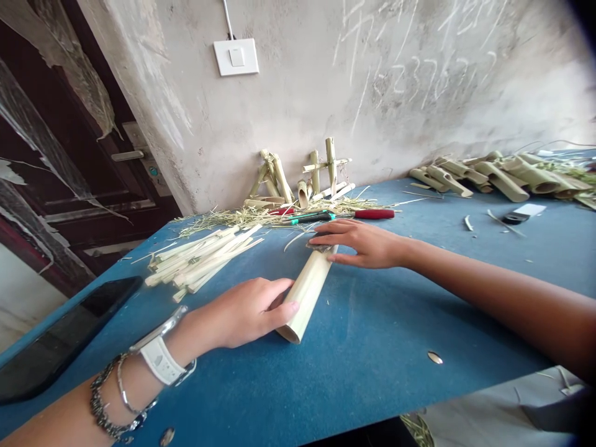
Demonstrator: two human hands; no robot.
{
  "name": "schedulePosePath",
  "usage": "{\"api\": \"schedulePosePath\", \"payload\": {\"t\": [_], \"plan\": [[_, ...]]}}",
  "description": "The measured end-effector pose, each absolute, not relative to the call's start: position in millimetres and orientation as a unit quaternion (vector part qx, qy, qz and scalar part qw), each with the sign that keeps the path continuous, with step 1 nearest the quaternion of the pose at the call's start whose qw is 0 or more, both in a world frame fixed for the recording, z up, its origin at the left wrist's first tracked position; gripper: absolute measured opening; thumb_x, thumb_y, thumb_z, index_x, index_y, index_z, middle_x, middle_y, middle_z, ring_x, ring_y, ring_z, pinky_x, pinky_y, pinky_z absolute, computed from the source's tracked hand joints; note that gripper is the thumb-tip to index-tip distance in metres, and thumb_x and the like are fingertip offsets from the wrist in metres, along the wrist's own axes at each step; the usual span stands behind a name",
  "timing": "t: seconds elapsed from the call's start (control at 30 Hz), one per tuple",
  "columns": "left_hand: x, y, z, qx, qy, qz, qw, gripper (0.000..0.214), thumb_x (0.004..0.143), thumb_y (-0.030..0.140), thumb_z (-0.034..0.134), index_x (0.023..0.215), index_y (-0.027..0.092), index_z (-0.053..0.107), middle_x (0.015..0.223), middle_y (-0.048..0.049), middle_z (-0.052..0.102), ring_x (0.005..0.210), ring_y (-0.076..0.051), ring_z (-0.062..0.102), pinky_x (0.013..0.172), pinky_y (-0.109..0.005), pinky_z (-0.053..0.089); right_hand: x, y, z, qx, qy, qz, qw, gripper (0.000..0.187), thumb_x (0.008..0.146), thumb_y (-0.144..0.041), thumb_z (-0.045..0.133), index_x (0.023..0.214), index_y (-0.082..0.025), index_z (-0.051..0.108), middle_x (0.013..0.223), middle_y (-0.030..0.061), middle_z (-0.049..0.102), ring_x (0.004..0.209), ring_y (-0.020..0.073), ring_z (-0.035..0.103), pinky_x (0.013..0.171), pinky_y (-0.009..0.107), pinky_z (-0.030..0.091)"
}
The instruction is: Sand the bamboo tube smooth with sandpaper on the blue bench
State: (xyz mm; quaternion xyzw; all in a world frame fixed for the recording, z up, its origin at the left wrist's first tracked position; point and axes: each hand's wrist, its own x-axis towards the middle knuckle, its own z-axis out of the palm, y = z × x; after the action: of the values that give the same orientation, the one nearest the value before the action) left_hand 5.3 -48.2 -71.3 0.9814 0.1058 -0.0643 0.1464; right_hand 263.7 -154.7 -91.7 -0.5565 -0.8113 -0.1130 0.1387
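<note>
A pale bamboo tube lies slantwise on the blue table, its hollow cut end toward me. My left hand grips the near end, thumb on top and fingers around the left side. At the far end, my right hand is closed over a grey-brown, crumpled-looking piece that lies against the bamboo. The fingers partly hide this piece, so its kind is unclear. Just beyond the right hand are a tool with black and teal handles and a red handle.
Split bamboo sticks lie left of the tube, with thin shavings behind. Small bamboo constructions stand against the wall. Cut bamboo pieces are heaped at back right. A black phone-like slab rests at the left edge.
</note>
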Motion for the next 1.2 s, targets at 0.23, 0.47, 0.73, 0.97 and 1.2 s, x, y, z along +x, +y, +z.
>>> {"api": "schedulePosePath", "payload": {"t": [0.23, 0.47, 0.73, 0.97, 1.2], "plan": [[6, -50, -70, 0.983, 0.104, -0.052, 0.143, 0.047, 0.091, 0.055, 0.027, 0.097, 0.018, 0.055, 0.077, -0.0036, 0.059, 0.07, -0.019, 0.054, 0.054, -0.027, 0.029, 252, -155, -96, -0.572, -0.802, -0.082, 0.154, 0.055, 0.091, -0.049, 0.042, 0.137, -0.019, 0.04, 0.139, 0.0107, 0.043, 0.128, 0.0267, 0.037, 0.108, 0.052, 0.021], [7, -51, -69, 0.98, 0.104, -0.05, 0.161, 0.042, 0.091, 0.051, 0.03, 0.099, 0.02, 0.056, 0.073, -0.0004, 0.057, 0.065, -0.016, 0.052, 0.054, -0.027, 0.029, 234, -159, -89, -0.484, -0.861, -0.026, 0.153, 0.049, 0.093, -0.044, 0.041, 0.139, -0.026, 0.037, 0.144, 0.0043, 0.036, 0.132, 0.0225, 0.03, 0.111, 0.05, 0.009], [7, -49, -70, 0.982, 0.104, -0.065, 0.143, 0.045, 0.091, 0.056, 0.026, 0.091, 0.019, 0.052, 0.074, -0.0024, 0.056, 0.07, -0.019, 0.053, 0.054, -0.027, 0.028, 271, -150, -102, -0.628, -0.753, -0.083, 0.18, 0.047, 0.096, -0.046, 0.03, 0.137, -0.026, 0.042, 0.139, 0.007, 0.044, 0.131, 0.0258, 0.033, 0.108, 0.056, 0.014], [6, -50, -70, 0.982, 0.095, -0.054, 0.154, 0.045, 0.091, 0.053, 0.027, 0.093, 0.018, 0.055, 0.072, -0.0019, 0.056, 0.067, -0.018, 0.053, 0.055, -0.027, 0.03, 246, -157, -82, -0.491, -0.814, 0.133, 0.282, 0.04, 0.097, -0.041, 0.033, 0.116, -0.021, 0.062, 0.122, 0.0053, 0.06, 0.121, 0.0187, 0.046, 0.105, 0.04, 0.032], [6, -51, -69, 0.981, 0.108, -0.057, 0.152, 0.049, 0.09, 0.055, 0.026, 0.103, 0.017, 0.055, 0.079, -0.0046, 0.059, 0.072, -0.02, 0.054, 0.056, -0.028, 0.031, 265, -153, -89, -0.581, -0.787, -0.026, 0.208, 0.037, 0.091, -0.044, 0.047, 0.122, -0.027, 0.057, 0.126, 0.0036, 0.057, 0.121, 0.0252, 0.046, 0.108, 0.057, 0.012]]}}
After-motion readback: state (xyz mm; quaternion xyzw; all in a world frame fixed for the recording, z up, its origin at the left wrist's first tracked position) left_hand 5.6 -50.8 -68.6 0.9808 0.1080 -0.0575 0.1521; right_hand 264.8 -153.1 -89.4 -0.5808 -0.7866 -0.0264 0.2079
